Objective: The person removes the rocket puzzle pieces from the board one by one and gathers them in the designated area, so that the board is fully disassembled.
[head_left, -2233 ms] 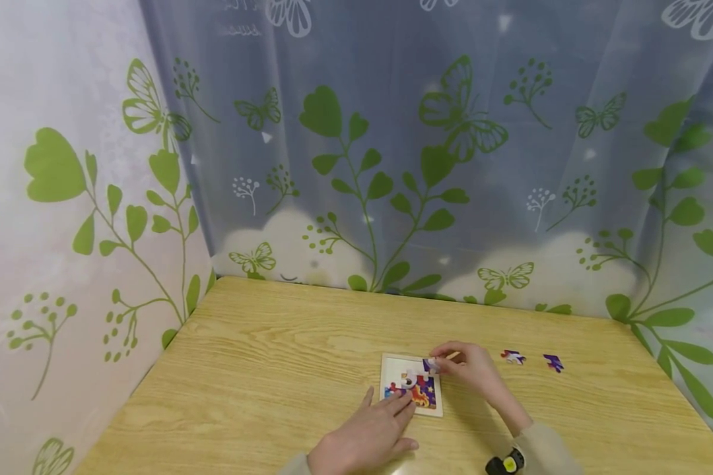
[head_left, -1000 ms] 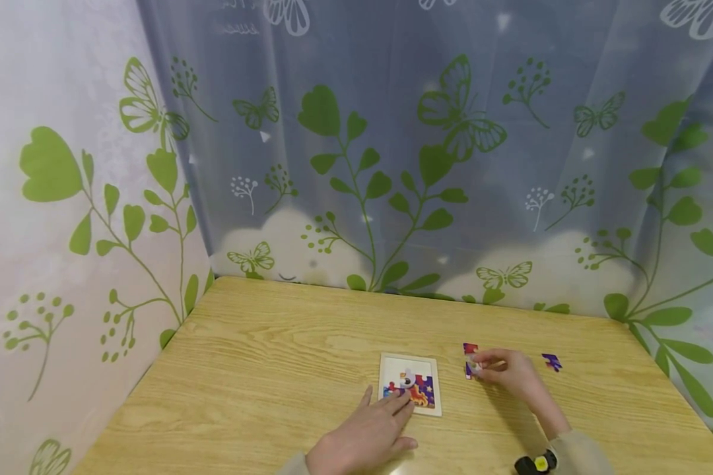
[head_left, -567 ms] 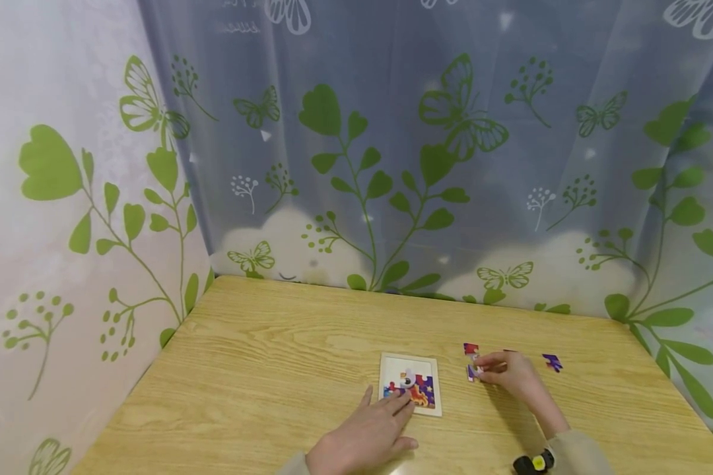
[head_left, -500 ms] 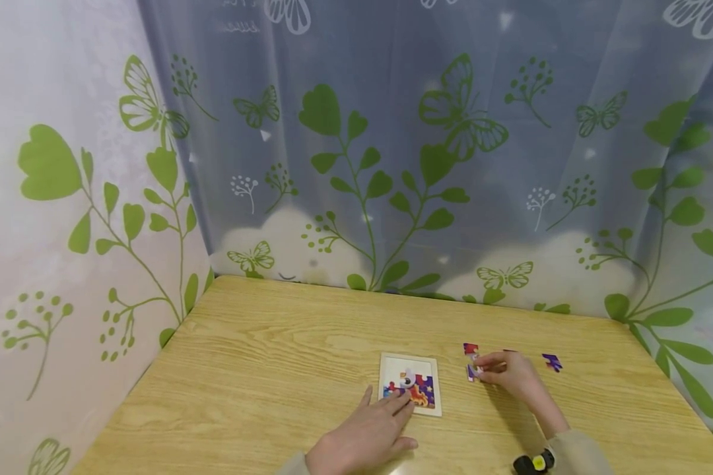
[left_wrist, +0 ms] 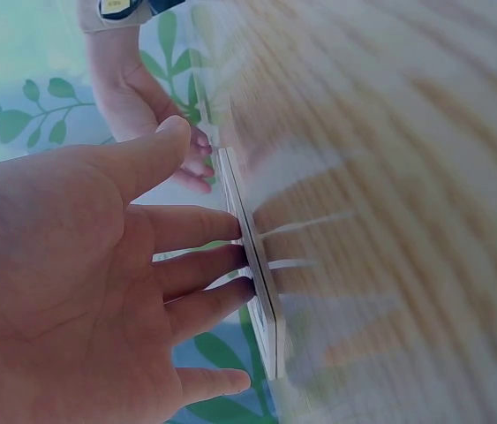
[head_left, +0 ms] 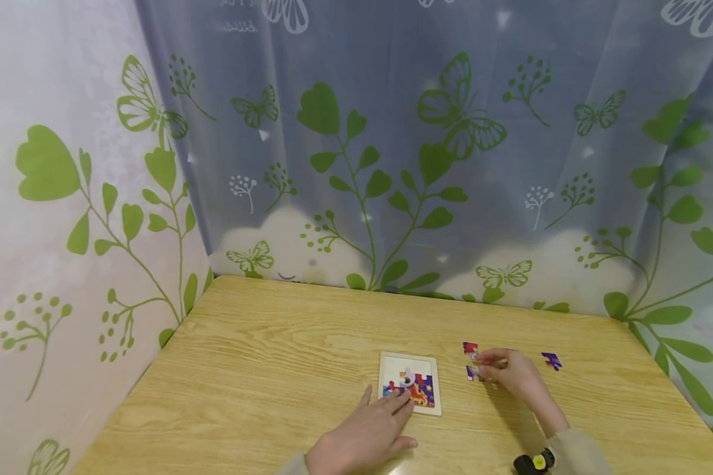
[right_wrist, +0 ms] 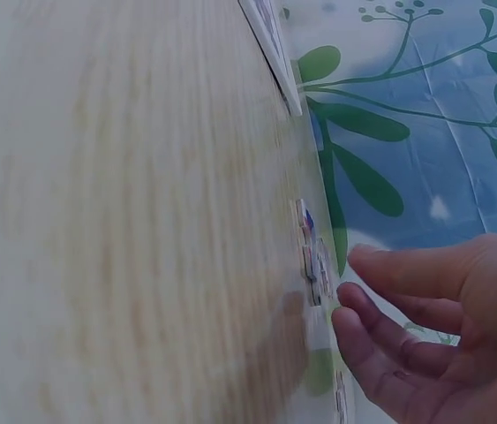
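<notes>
We rest left grip, spread, on puzzle tray; right grip, loosely parted, by puzzle pieces.

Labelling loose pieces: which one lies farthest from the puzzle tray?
The purple piece, rightmost in the head view, beyond the right hand; the other visible loose pieces lie between it and the tray.

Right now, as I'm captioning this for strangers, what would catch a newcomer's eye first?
Probably the leaf-and-butterfly curtain towering behind the wooden table. Next, low in the head view, the partly filled puzzle tray, touched by the left grip. To the tray's right, the right grip is beside colourful loose pieces.
</notes>
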`<action>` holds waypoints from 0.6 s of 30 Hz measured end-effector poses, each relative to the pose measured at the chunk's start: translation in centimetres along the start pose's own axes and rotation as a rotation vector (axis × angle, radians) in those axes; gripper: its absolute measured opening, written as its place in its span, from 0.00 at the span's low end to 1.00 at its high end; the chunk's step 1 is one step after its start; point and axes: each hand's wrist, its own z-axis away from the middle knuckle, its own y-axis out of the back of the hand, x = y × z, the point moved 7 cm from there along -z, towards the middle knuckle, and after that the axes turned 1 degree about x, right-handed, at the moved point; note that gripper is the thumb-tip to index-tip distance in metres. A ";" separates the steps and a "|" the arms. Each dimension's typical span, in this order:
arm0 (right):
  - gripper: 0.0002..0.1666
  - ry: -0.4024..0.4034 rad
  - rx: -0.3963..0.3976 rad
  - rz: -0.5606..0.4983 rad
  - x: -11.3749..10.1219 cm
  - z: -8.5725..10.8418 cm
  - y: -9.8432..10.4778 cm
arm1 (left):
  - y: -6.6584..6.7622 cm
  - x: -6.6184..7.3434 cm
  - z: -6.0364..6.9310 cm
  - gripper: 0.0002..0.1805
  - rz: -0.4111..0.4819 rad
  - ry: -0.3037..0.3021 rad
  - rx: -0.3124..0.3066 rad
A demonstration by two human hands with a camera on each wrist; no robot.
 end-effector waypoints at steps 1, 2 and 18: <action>0.13 -0.010 0.007 -0.005 0.0 0.0 0.1 | 0.0 0.0 0.0 0.36 0.001 0.000 0.001; 0.14 -0.008 0.013 -0.002 -0.1 0.1 0.2 | 0.0 0.0 0.0 0.36 0.002 0.001 0.000; 0.16 0.179 0.105 -0.017 -3.9 0.9 0.1 | -0.2 -0.1 -0.2 0.36 0.042 0.009 -0.028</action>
